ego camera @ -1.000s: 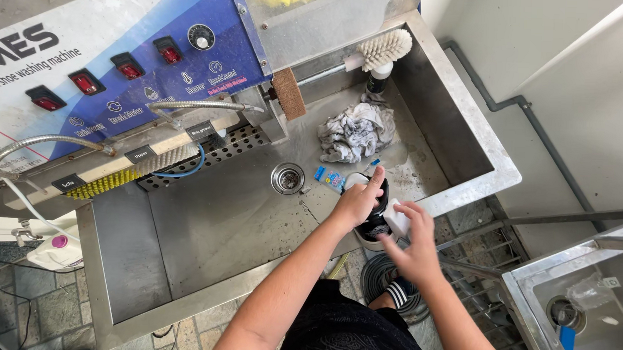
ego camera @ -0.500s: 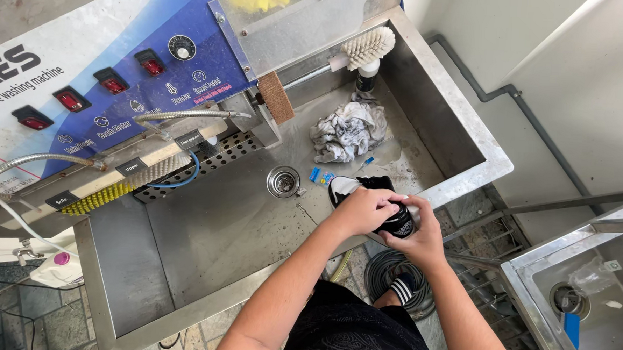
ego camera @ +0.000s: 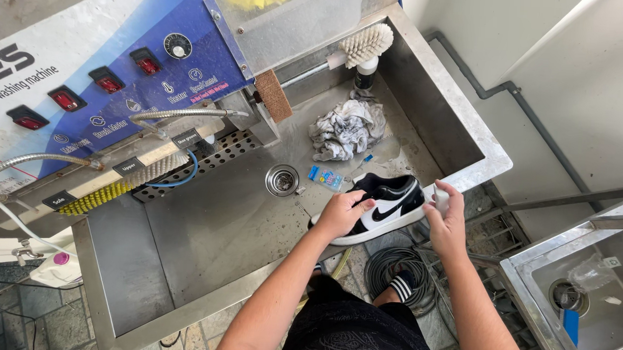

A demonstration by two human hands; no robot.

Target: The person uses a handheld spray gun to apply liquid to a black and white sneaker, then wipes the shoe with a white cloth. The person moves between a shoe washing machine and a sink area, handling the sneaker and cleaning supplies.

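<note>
Blue control panel sign (ego camera: 84,81) behind sink; small blue packet (ego camera: 325,177) by drain.

Daylight is falling across a white wall (ego camera: 582,75) at upper right, w/ a grey pipe (ego camera: 511,100) running diagonally down it. Grey floor tiles (ego camera: 11,316) are showing at lower left. A steel wash basin (ego camera: 204,233) is filling the centre; a second steel sink (ego camera: 586,299) is sitting at lower right. A blue control panel (ego camera: 120,69) is occupying upper left.
</note>
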